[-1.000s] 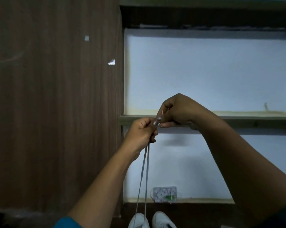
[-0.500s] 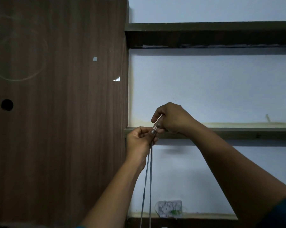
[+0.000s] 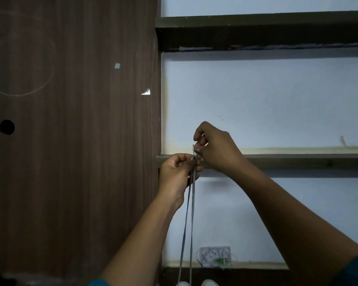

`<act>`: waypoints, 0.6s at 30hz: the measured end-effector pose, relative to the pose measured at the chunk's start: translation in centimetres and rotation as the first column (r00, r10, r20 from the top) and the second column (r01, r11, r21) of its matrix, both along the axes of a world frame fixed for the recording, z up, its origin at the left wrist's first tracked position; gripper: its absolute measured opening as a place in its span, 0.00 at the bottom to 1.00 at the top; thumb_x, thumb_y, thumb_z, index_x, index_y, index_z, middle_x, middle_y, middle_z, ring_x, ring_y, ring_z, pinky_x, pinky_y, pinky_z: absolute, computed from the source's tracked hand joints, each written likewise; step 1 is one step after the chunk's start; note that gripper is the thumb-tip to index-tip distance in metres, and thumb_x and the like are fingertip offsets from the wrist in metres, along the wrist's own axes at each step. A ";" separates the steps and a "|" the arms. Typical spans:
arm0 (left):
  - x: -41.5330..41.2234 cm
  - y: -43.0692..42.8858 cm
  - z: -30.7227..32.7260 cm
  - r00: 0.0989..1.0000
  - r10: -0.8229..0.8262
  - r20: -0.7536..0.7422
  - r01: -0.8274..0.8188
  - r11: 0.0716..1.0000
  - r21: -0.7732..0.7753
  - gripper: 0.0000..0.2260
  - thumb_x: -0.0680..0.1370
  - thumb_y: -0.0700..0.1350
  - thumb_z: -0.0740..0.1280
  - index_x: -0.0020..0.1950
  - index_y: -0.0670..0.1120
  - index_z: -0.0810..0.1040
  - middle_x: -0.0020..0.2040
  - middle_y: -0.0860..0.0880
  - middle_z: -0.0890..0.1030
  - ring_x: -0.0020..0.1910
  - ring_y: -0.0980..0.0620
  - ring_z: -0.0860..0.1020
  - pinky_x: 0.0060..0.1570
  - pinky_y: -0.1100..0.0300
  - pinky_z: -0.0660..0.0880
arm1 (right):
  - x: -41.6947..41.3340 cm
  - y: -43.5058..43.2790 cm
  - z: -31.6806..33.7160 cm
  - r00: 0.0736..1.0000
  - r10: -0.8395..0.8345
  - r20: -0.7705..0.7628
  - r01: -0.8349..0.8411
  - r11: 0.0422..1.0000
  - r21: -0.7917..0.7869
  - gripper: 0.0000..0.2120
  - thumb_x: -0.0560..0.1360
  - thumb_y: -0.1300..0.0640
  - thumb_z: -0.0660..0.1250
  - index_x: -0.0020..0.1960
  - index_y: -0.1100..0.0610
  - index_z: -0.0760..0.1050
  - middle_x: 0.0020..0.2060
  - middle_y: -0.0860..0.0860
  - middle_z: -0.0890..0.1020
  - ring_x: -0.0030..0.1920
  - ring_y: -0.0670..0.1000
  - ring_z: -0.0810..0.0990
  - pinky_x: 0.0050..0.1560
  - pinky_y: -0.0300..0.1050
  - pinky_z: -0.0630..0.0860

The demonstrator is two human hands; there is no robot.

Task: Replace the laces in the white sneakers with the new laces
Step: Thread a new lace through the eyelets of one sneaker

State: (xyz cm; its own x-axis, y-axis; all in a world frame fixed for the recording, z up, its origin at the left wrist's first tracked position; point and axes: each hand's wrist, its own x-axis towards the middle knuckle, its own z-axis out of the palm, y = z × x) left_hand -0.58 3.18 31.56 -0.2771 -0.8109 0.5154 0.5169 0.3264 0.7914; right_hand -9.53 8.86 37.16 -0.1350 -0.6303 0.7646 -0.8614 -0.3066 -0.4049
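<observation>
Before the shelf edge (image 3: 297, 161), beside the panel (image 3: 71, 151), the left hand (image 3: 177, 172) and right hand (image 3: 217, 150) pinch the lace (image 3: 192, 213).

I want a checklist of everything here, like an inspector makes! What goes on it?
Surface: no table seen; a dark shelf board runs behind the hands.
Job's things: thin grey flat lace, two strands hanging down towards the white sneaker toes at the bottom edge.
Clutter: nothing seen.
Hands: left hand and right hand both pinch the lace's top.
Cables: nothing seen.
Surroundings: brown wood-grain panel with a round hole, pale wall, white wall plate low down.
</observation>
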 end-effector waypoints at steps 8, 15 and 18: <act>0.3 0.2 0.3 0.996 0.070 0.057 -0.066 0.995 -0.068 0.05 0.79 0.36 0.63 0.45 0.43 0.75 0.33 0.50 0.80 0.32 0.53 0.79 0.38 0.58 0.77 | 0.0 -0.1 -0.5 0.996 0.076 0.043 -0.074 0.996 -0.050 0.12 0.73 0.70 0.59 0.47 0.54 0.68 0.35 0.51 0.79 0.34 0.50 0.78 0.40 0.47 0.79; 0.3 -0.3 0.7 0.990 0.134 0.035 -0.128 0.982 -0.139 0.06 0.78 0.34 0.63 0.43 0.41 0.76 0.32 0.49 0.82 0.30 0.55 0.81 0.35 0.57 0.79 | 0.1 -0.5 -0.3 0.988 0.115 0.105 -0.107 0.991 -0.082 0.10 0.72 0.69 0.66 0.42 0.54 0.73 0.36 0.51 0.82 0.32 0.46 0.79 0.35 0.39 0.79; 0.2 -0.4 0.7 0.993 0.117 -0.011 -0.117 0.984 -0.131 0.07 0.77 0.31 0.63 0.42 0.40 0.76 0.31 0.47 0.81 0.29 0.55 0.80 0.34 0.63 0.79 | -0.1 -0.7 -0.6 0.988 0.097 0.116 -0.085 0.991 -0.104 0.13 0.72 0.69 0.66 0.37 0.52 0.73 0.34 0.53 0.81 0.32 0.49 0.80 0.35 0.38 0.77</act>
